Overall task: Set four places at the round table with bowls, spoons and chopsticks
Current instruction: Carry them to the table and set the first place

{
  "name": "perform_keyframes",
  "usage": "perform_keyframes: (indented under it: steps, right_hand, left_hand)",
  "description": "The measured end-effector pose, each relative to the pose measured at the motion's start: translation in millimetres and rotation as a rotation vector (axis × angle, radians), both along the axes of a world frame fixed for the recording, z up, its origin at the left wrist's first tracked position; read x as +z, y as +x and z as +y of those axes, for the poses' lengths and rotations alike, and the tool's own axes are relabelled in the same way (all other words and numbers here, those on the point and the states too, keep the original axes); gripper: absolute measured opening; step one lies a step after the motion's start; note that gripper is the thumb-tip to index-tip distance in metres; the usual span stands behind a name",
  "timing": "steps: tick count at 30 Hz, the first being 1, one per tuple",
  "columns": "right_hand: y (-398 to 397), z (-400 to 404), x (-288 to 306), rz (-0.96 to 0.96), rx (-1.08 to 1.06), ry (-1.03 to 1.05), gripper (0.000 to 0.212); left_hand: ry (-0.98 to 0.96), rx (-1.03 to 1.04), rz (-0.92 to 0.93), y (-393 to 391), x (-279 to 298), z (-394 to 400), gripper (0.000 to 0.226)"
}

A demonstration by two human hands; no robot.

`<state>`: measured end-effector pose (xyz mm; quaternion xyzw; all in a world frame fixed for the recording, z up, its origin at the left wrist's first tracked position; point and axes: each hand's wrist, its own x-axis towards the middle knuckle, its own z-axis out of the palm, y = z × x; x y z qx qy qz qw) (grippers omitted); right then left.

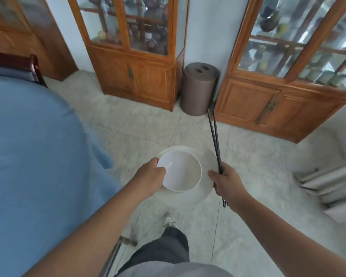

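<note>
Mid-frame, left hand [152,175] gripped the bowl [180,170] by its rim, spoon [167,166] riding inside; right hand [225,181] pinched chopsticks [215,140] and plate [205,176] together, probably to carry everything in one trip.

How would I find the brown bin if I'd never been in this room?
Look at the two tall wooden cabinets with glass doors along the far wall. In the gap between them, on the pale tiled floor, stands the bin. It is the only round, plain brown thing there, with two small dark slots in its flat lid.
</note>
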<state>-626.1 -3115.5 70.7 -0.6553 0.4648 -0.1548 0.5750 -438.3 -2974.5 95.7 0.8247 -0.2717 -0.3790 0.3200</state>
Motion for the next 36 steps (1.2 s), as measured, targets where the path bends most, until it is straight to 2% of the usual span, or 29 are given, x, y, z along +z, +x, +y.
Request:
perform_keyframes:
  steps: [12,18,23,28,31,36]
  right_hand:
    - [250,-187,5,0.073,0.205,-0.016,0.014]
    - [402,-277,-22,0.053,0.383,-0.019,0.014]
    - [533,-341,-21,0.060,0.558,-0.014,0.012]
    - [664,-366,-4,0.091,0.765,-0.023,0.012]
    - [745,-363,-3,0.078,0.870,-0.023,0.016]
    - [891,-344,-13,0.045,0.997,-0.055,0.014]
  left_hand:
    - [0.057,0.188,0.037,218,4,-152,0.038]
    - [0.060,0.398,0.041,334,-8,-220,0.048]
    - [0.065,0.605,0.039,425,-2,-266,0.046]
    - [0.074,0.768,0.042,512,7,-280,0.045]
    - [0.050,0.887,0.050,571,7,-275,0.045]
    - [0.088,0.971,0.002,693,-5,-256,0.045]
